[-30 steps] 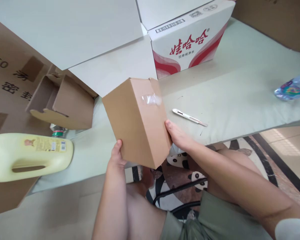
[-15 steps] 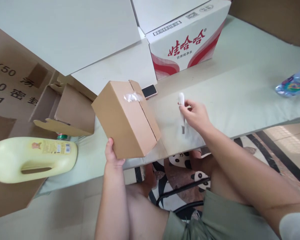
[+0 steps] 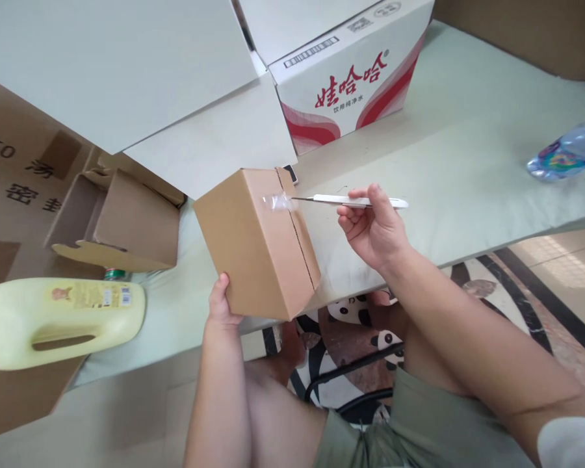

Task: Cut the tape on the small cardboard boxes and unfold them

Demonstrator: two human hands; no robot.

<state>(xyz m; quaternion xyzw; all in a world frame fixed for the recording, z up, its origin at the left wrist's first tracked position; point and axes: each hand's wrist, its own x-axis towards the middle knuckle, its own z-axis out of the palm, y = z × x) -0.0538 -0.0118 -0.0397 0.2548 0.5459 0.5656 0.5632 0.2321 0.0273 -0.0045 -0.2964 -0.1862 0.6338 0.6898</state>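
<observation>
My left hand [image 3: 223, 302] grips the near left lower edge of a brown cardboard box [image 3: 244, 247], thumb on its side. The box is tilted over the table's front part, its seamed face turned to the right. A short strip of clear tape [image 3: 275, 202] crosses the seam near the far end. In my right hand [image 3: 375, 227] is a white-handled utility knife [image 3: 344, 200], held level between thumb and fingers. The knife's thin blade points left, its tip at the right end of the tape; whether it touches cannot be made out.
A pale cloth covers the table [image 3: 448, 162]. Behind stands a white and red carton [image 3: 351, 97]; a phone [image 3: 291, 173] shows partly behind the box. Left are an open cardboard box [image 3: 141, 221] and a yellow jug [image 3: 97, 325]. A plastic bottle [image 3: 568, 149] lies at right.
My right hand let go of the box, picked up the utility knife from the table and turned its blade left to the tape. My left hand kept hold of the box.
</observation>
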